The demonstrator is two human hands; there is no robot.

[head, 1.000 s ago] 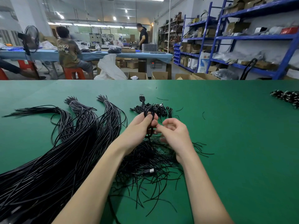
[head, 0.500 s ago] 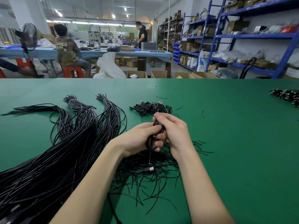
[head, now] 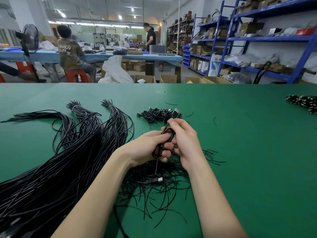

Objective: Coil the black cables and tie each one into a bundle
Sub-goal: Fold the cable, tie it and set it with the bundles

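Gripping coiled cable [head: 167, 134]: left hand [head: 147, 148], right hand [head: 184, 143].

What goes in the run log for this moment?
left hand: grips coiled cable | right hand: pinches it | connector: hangs over loose ties | not tied

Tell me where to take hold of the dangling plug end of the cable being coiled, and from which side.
Judging by its pose, take the straight cable run just above the dangling plug, coming from the right. The plug hangs below the coil that the left hand holds, over the loose ties. The left forearm blocks the left side, and the right hand is nearest, though its grip would have to release first.
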